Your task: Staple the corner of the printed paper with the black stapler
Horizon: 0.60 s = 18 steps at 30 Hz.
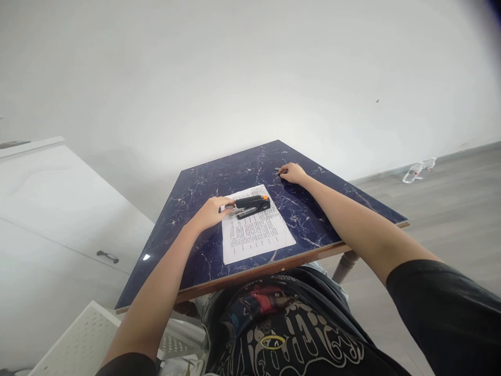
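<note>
A black stapler [253,203] with an orange part at its far right end lies over a printed sheet of paper [264,241]. My left hand [213,211] grips its left end between thumb and fingers, where metal parts show near the fingertips. Farther back and to the right, my right hand [293,173] is low over the blue table, its fingers pinched at a small grey strip [277,169]. The strip is too small to name for certain, and the fingers partly hide it.
The dark blue marbled table [211,180] stands against a white wall. A white cabinet [62,219] is on the left, with a perforated white surface [78,339] below it. Clear plastic bottles [413,172] lie on the floor at right.
</note>
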Motion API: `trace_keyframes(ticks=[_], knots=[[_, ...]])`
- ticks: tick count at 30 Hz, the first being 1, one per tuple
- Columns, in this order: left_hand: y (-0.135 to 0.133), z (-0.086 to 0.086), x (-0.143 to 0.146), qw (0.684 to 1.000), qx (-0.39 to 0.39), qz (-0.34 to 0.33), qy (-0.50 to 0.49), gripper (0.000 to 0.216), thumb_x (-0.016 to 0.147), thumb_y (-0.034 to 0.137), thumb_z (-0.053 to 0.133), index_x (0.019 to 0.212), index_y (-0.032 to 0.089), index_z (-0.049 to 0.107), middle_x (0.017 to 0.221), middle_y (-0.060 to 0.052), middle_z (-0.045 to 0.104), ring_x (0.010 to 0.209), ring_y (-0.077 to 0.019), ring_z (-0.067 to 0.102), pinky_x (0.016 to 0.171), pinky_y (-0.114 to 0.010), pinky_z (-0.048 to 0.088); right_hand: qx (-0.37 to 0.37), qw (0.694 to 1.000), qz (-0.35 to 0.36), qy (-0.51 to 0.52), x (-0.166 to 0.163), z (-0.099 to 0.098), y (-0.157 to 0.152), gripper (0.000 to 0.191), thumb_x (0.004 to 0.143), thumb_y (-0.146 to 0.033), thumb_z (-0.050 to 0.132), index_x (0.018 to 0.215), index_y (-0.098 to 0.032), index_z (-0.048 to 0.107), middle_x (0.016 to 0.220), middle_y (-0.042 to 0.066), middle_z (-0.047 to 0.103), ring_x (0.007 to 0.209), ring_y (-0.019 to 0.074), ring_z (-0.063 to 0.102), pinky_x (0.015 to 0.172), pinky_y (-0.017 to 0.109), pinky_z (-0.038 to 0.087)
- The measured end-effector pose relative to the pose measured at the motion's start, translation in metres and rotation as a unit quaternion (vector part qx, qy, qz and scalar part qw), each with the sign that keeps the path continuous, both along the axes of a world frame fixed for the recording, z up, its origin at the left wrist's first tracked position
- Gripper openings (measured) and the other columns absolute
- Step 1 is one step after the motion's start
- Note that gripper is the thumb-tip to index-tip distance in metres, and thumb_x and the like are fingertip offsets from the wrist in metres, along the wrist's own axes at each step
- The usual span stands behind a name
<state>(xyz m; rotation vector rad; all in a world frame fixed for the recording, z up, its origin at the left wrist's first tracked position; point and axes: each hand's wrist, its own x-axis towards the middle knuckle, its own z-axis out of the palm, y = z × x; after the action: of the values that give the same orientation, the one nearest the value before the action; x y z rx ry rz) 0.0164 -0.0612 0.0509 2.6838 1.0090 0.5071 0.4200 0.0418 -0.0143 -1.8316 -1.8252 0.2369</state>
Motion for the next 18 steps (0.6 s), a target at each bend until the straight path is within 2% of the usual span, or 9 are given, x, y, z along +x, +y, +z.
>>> trace_keyframes(ticks=[3,5,11,18], knots=[[-0.005,0.002,0.001,0.996,-0.064,0.054,-0.021,0.039,0.093,0.04,0.072,0.129,0.025,0.074,0.115,-0.011,0.082,0.099,-0.0297,0.078,0.092,-0.046,0.06,-0.001,1.0,0.001,0.0,0.0,0.0,0.0,0.03,0.086,-0.019,0.069,0.112,-0.02,0.084,0.112,0.007,0.082,0.106,0.0248,0.075,0.096,0.028,0.057],[-0.007,0.002,0.002,0.993,-0.09,0.067,-0.029,0.042,0.091,0.04,0.076,0.13,0.025,0.074,0.111,-0.01,0.083,0.098,-0.0303,0.079,0.09,-0.046,0.061,-0.002,1.0,0.002,0.0,0.0,0.0,0.001,0.03,0.087,-0.019,0.069,0.113,-0.02,0.084,0.112,0.007,0.082,0.105,0.0249,0.076,0.095,0.028,0.057],[-0.007,-0.002,0.008,0.991,-0.11,0.053,-0.045,0.042,0.088,0.032,0.079,0.128,0.022,0.073,0.106,-0.009,0.084,0.104,-0.0305,0.08,0.103,-0.048,0.058,-0.002,1.0,0.004,0.001,0.0,-0.001,0.002,0.03,0.088,-0.019,0.068,0.113,-0.02,0.084,0.112,0.007,0.082,0.104,0.0245,0.076,0.095,0.028,0.056],[-0.011,-0.002,0.014,0.989,-0.129,0.051,-0.056,0.044,0.085,0.027,0.082,0.128,0.023,0.073,0.104,-0.009,0.084,0.106,-0.0318,0.08,0.103,-0.05,0.06,-0.002,1.0,0.002,0.003,0.001,-0.002,0.003,0.031,0.087,-0.019,0.068,0.113,-0.021,0.084,0.112,0.006,0.082,0.104,0.0239,0.076,0.095,0.028,0.056]])
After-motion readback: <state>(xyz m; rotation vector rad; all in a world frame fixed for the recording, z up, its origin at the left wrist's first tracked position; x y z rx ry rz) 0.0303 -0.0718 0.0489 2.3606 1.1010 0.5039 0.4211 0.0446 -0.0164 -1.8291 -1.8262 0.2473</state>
